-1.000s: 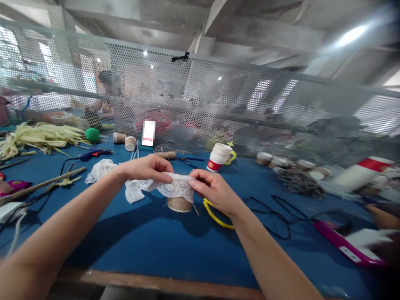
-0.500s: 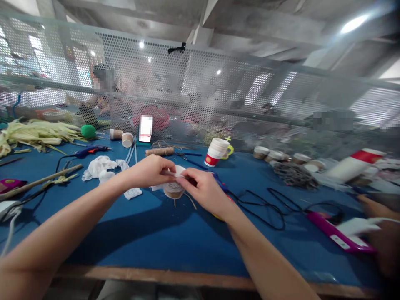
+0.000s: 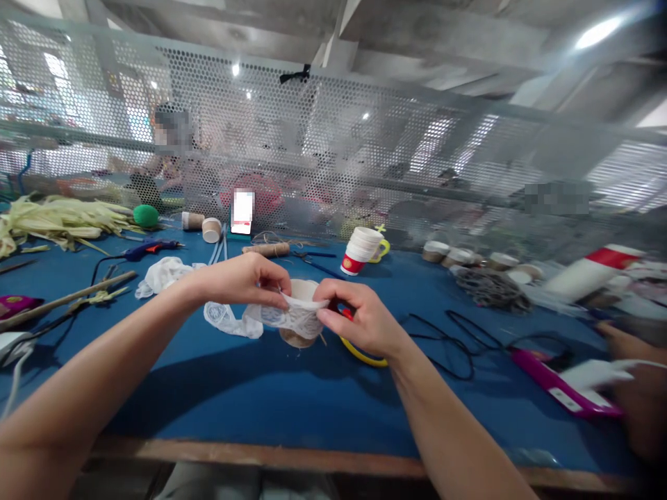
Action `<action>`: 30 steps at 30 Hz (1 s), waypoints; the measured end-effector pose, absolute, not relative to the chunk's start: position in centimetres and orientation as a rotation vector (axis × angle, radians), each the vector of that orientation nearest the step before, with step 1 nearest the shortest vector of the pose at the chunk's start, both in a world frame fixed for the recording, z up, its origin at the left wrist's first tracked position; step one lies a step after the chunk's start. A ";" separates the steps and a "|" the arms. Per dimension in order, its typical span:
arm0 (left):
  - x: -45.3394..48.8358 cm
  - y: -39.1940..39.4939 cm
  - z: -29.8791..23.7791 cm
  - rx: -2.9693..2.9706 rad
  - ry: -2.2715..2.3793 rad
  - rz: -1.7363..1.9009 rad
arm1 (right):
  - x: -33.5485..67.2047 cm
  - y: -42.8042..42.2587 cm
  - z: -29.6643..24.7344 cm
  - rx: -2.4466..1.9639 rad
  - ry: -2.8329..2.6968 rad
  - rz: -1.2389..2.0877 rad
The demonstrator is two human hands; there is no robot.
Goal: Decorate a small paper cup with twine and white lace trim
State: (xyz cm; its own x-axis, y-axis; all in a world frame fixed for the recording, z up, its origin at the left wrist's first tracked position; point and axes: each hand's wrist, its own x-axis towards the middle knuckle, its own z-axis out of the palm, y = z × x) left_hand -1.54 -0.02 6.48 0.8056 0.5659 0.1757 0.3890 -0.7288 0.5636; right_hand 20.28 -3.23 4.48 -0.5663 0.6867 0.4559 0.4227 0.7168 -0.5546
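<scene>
A small paper cup (image 3: 299,338) wound with brown twine stands on the blue table (image 3: 250,396) in front of me. A strip of white lace (image 3: 292,321) wraps around its upper part and trails off to the left. My left hand (image 3: 244,279) pinches the lace at the cup's left rim. My right hand (image 3: 359,316) pinches the lace at the right side of the cup. Both hands are closed on the lace.
Yellow-handled scissors (image 3: 359,354) lie just right of the cup. Black cable (image 3: 458,344), a pink tool (image 3: 560,385), stacked red-and-white cups (image 3: 362,253), a twine spool (image 3: 265,250), a glue gun (image 3: 151,246) and dried leaves (image 3: 57,222) are spread around. A perforated metal screen (image 3: 333,146) backs the table.
The hands first held the lace stretched above the cup, then closed in on the rim. Now the lace sits wrapped around the cup's side, with both hands slightly apart again.
</scene>
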 end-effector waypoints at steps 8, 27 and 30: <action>0.3 -1.0 5.5 2.775 0.927 0.655 | 19.2 -3.7 3.8 -0.943 -2.266 0.210; -0.7 -0.2 5.9 2.564 0.752 0.527 | 20.4 -3.6 4.4 -0.887 -2.267 0.163; 0.3 -0.5 5.1 2.659 0.898 0.582 | 19.8 -3.8 4.1 -0.976 -2.262 0.109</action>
